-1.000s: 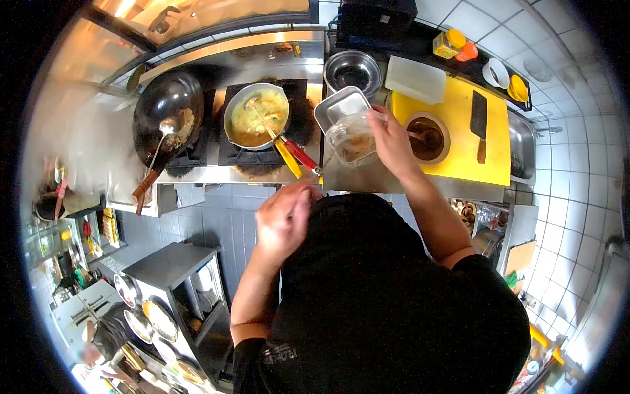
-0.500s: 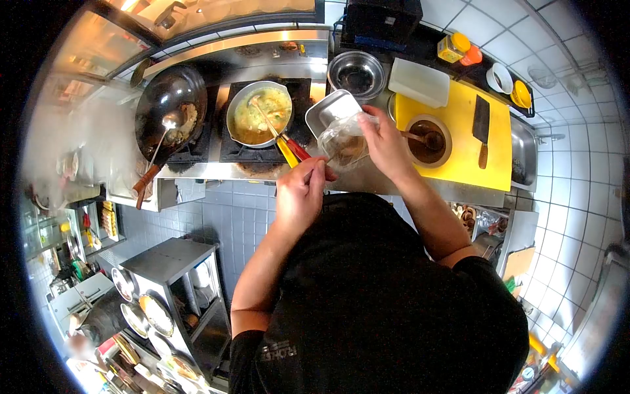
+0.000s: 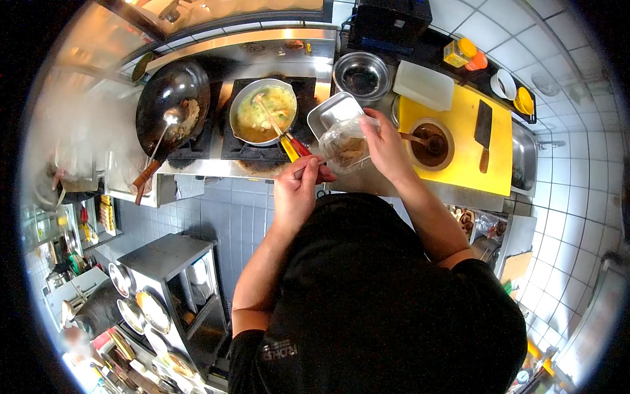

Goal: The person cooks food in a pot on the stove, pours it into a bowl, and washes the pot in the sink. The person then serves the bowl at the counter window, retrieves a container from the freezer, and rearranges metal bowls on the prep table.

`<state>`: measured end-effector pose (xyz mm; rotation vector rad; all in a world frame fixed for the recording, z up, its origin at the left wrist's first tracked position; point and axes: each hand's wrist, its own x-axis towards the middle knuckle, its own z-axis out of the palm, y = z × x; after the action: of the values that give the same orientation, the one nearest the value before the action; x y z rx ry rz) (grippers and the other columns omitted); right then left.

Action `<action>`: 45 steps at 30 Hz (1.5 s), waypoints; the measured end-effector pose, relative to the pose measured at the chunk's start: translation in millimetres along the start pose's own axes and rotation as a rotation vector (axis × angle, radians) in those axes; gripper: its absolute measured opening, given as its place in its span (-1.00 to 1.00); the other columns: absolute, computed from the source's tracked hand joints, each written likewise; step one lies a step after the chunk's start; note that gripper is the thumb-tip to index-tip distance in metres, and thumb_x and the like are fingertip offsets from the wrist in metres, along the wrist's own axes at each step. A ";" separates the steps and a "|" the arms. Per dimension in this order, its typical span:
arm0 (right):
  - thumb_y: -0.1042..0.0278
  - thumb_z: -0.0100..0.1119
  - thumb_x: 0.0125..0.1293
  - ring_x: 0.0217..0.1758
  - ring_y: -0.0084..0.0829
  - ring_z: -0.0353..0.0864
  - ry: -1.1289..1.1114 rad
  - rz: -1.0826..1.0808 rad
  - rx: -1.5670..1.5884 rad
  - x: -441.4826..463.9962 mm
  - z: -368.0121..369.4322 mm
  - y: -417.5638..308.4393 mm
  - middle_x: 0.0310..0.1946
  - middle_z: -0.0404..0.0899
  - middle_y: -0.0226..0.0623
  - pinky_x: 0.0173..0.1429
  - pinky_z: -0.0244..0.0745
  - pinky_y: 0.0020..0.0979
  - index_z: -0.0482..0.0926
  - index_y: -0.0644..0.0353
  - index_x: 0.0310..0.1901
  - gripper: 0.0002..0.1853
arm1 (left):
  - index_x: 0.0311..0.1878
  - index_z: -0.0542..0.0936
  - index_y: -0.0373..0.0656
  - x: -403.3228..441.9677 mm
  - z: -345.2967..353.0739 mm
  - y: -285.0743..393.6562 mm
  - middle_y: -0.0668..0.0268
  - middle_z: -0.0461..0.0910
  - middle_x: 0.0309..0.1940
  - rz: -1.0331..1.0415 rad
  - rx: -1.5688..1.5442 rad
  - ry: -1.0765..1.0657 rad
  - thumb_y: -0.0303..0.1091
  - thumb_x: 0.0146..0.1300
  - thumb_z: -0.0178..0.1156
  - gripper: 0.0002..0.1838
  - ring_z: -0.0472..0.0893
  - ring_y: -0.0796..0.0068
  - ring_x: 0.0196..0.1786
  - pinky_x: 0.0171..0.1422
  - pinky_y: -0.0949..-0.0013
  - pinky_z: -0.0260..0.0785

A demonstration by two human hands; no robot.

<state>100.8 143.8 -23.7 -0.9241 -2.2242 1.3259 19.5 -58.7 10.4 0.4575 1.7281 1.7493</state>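
My right hand (image 3: pixel 386 148) grips a clear plastic bag (image 3: pixel 346 141) with brown contents, its mouth tilted toward my left hand. My left hand (image 3: pixel 298 190) pinches a thin metal utensil (image 3: pixel 322 161) pointing toward the bag; its working end is hard to make out. Just beyond the left hand, a pan (image 3: pixel 246 134) of yellowish soupy food sits on the burner. A stirring tool (image 3: pixel 268 115) rests in it, and red and yellow handles extend toward me. Behind the bag lies a rectangular metal tray (image 3: pixel 323 117).
A wok (image 3: pixel 156 88) with a ladle (image 3: pixel 169 121) stands left, near steam. Right are a yellow cutting board (image 3: pixel 462 174), a cleaver (image 3: pixel 483 125), a pot of brown sauce (image 3: pixel 433 161), a white plastic container (image 3: pixel 423 85), a metal bowl (image 3: pixel 361 75) and a sink (image 3: pixel 522 174).
My left hand has turned slightly, showing more of the thin utensil between its fingers. The bag has tilted a little, and its brown contents show more clearly. The view has shifted slightly.
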 end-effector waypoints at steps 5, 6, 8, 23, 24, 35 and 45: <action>-0.07 0.08 0.50 -0.14 -0.07 0.72 0.013 0.017 0.027 3.0 3.5 4.1 -0.10 0.67 0.07 0.01 0.56 -0.17 0.53 0.28 0.20 -0.46 | -0.03 0.62 -0.42 -2.5 -9.4 -4.3 0.12 0.72 -0.29 -0.019 -0.119 0.049 -0.30 0.58 0.04 -0.68 0.76 0.28 -0.24 -0.08 0.28 0.67; -0.07 0.08 0.50 -0.14 -0.07 0.72 0.013 0.018 0.025 3.5 3.4 4.4 -0.11 0.68 0.06 0.01 0.56 -0.17 0.54 0.27 0.19 -0.47 | -0.02 0.61 -0.42 -3.2 -11.4 -3.2 0.11 0.72 -0.29 -0.042 -0.145 0.074 -0.30 0.58 0.04 -0.68 0.76 0.26 -0.24 -0.08 0.25 0.67; -0.08 0.07 0.51 -0.15 -0.09 0.72 0.015 0.019 0.021 4.5 2.6 4.7 -0.13 0.69 0.05 0.00 0.56 -0.18 0.54 0.26 0.18 -0.48 | 0.00 0.60 -0.41 -5.0 -15.7 -0.8 0.08 0.72 -0.29 -0.085 -0.197 0.123 -0.28 0.57 0.05 -0.68 0.76 0.20 -0.23 -0.07 0.19 0.68; -0.10 0.04 0.53 0.07 -0.09 0.66 0.072 0.083 -0.063 16.9 -14.0 48.9 -0.02 0.68 0.05 0.18 0.49 -0.25 0.54 0.30 0.18 -0.44 | -0.03 0.62 -0.44 40.1 -93.0 -3.9 0.07 0.73 -0.33 0.204 0.293 0.534 -0.34 0.54 0.09 -0.71 0.75 0.26 -0.34 -0.16 0.28 0.64; -0.09 0.04 0.53 0.09 0.01 0.65 0.073 0.096 -0.052 14.7 -15.1 51.0 -0.01 0.66 0.11 0.17 0.50 -0.19 0.55 0.30 0.15 -0.47 | -0.03 0.62 -0.43 30.0 -84.6 4.8 0.07 0.72 -0.32 0.166 0.104 0.456 -0.33 0.52 0.11 -0.71 0.75 0.25 -0.34 -0.15 0.29 0.65; -0.05 0.06 0.53 0.03 -0.04 0.70 -0.036 0.051 0.107 11.1 -11.2 14.9 -0.06 0.69 0.07 0.10 0.53 -0.17 0.55 0.31 0.13 -0.49 | 0.07 0.53 -0.36 32.8 0.3 -14.7 0.18 0.65 -0.41 -0.145 -0.193 0.025 -0.25 0.57 0.06 -0.69 0.69 0.37 -0.39 -0.23 0.32 0.60; 0.05 0.02 0.57 0.12 -0.27 0.66 -0.296 -0.105 0.232 1.6 -28.6 17.2 0.02 0.69 -0.12 0.24 0.49 -0.34 0.61 0.25 0.12 -0.58 | 0.53 0.19 -0.24 43.3 -37.4 -36.1 -0.02 0.44 0.30 -0.059 -0.207 0.073 0.24 0.45 0.04 -0.15 0.50 0.15 0.30 0.22 0.04 0.49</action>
<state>123.2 168.5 -25.2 -0.5503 -2.2273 1.7184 -29.8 -61.4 -35.8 0.2527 1.5714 1.8974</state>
